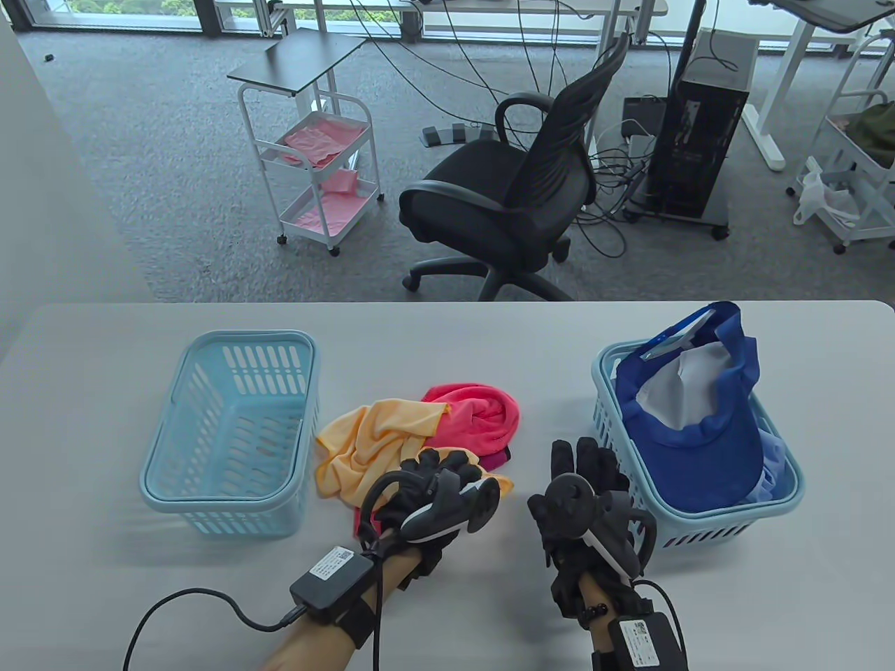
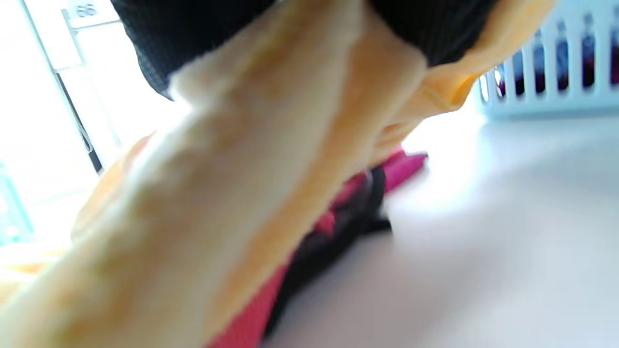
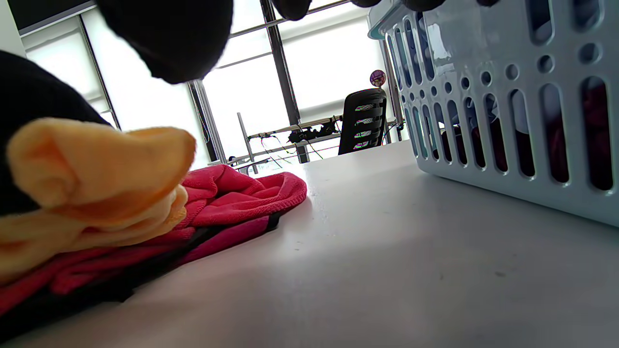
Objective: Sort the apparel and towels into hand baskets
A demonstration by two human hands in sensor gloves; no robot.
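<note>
Towels lie heaped mid-tabletop (image 1: 489, 328): orange towel (image 1: 370, 437) w/ pink towel (image 1: 482, 416) just right of it, touching. Table view: empty left basket (image 1: 231, 433) sits left of the orange towel; right basket (image 1: 699, 517), well right of it, holds a blue cap (image 1: 699, 433). Left hand (image 1: 426, 500) grips the orange towel's near edge, fingers curled into cloth. Right hand (image 1: 580, 503), between orange towel and right basket, fingers straight, holds nothing. Left wrist view: blurry; orange towel (image 2: 232, 183) bunched under black fingers (image 2: 435, 29), pink cloth beneath. Right wrist view: orange towel (image 3: 96, 169) on pink towel (image 3: 242, 193), right basket (image 3: 508, 111) wall to its right, fingertips (image 3: 174, 34) clear of the tabletop.
</note>
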